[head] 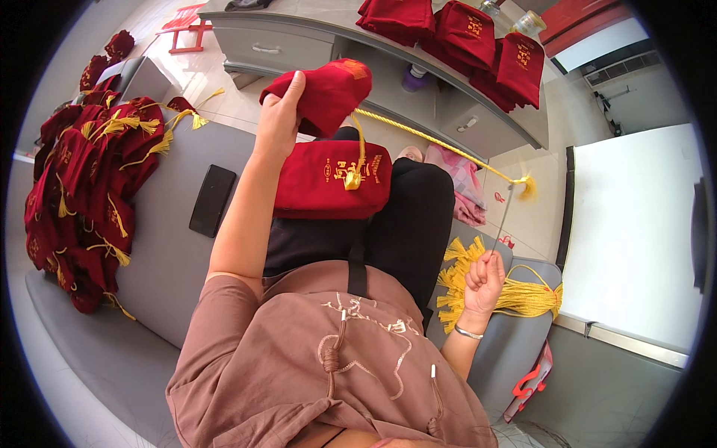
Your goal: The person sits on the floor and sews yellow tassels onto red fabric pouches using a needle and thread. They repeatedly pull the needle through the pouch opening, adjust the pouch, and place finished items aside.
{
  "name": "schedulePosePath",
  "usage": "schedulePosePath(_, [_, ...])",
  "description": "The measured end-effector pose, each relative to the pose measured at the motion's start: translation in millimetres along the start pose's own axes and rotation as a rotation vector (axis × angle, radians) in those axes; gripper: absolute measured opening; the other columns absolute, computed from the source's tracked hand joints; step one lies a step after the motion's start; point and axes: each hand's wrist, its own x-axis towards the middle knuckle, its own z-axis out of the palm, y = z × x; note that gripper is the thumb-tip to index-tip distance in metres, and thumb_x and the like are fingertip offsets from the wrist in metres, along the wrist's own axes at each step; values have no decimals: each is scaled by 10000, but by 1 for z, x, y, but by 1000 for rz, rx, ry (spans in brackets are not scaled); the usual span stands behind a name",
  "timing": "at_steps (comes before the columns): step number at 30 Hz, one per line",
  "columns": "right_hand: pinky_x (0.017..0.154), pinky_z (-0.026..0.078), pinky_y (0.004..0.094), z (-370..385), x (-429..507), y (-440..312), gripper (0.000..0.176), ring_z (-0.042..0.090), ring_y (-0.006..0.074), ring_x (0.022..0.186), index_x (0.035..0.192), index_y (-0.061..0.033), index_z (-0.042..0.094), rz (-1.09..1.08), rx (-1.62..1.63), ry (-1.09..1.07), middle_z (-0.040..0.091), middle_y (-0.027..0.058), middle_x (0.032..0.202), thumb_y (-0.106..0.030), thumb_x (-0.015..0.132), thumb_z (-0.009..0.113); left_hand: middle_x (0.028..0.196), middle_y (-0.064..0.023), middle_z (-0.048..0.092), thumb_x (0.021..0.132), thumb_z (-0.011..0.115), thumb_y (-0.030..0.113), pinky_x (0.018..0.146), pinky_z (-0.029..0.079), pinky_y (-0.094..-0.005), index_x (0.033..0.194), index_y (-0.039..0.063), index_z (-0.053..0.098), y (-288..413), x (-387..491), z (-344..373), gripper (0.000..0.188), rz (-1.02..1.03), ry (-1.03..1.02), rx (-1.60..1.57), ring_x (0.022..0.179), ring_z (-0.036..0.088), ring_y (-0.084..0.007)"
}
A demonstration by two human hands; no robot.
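My left hand (283,117) grips a red cloth pouch (336,92) held up above my lap. A yellow twisted cord (425,131) runs taut from this pouch to the right. Its far end meets the tip of a thin metal rod (504,215), where a tassel (526,187) hangs blurred. My right hand (483,280) is closed around the rod's near end. A second tassel (353,178) dangles from the pouch over another red pouch (319,196) with gold lettering, lying across my thighs. Beside my right hand rests a bundle of yellow tasselled cords (521,297).
To the left, a heap of red pouches with yellow tassels (84,196) covers part of the grey sofa (162,224); a black phone (213,200) lies nearer me. Ahead stands a low drawer table (302,42) bearing stacked red pouches (465,36). Pink fabric (462,179) sits by my knee.
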Motion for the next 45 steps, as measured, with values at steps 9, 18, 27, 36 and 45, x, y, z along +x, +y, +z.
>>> schedulePosePath(9, [385, 178, 189, 62, 36, 9, 194, 211, 47, 459, 946, -62, 513, 103, 299, -216, 259, -49, 574, -236, 1018, 467, 861, -183, 668, 694, 827, 388, 805, 496, -378, 943, -51, 636, -21, -32, 16, 540, 641, -462, 865, 887, 655, -309])
schedulePosePath(18, [400, 219, 185, 99, 62, 2, 161, 252, 58, 507, 1080, -36, 535, 164, 492, -355, 300, -34, 633, -151, 978, 487, 856, -232, 628, 650, 817, 391, 853, 447, -455, 876, -17, 647, -28, -42, 11, 497, 639, -599, 1241, 847, 609, -389])
schedulePosePath(27, [623, 394, 242, 118, 77, -2, 142, 414, 114, 693, 1082, -46, 567, 15, 407, -285, 445, 12, 758, -131, 981, 517, 625, -221, 566, 863, 692, 224, 509, 423, -409, 689, -53, 606, 3, -43, 27, 339, 559, -289, 999, 577, 538, -391])
schedulePosePath(36, [702, 490, 218, 144, 87, -18, 108, 617, 113, 790, 1017, -43, 624, -179, -4, -237, 661, 56, 891, -72, 914, 638, 900, -31, 699, 879, 706, 175, 738, 503, -256, 1027, -9, 660, 27, -80, 52, 241, -116, -576, 277, 805, 607, -66])
schedulePosePath(45, [671, 501, 214, 151, 96, -9, 74, 625, 100, 769, 980, -37, 622, -314, -293, -172, 669, 65, 886, -88, 927, 624, 887, -21, 692, 873, 711, 144, 717, 504, -232, 1012, -5, 669, 5, -98, 54, 208, -311, -716, 112, 796, 615, -66])
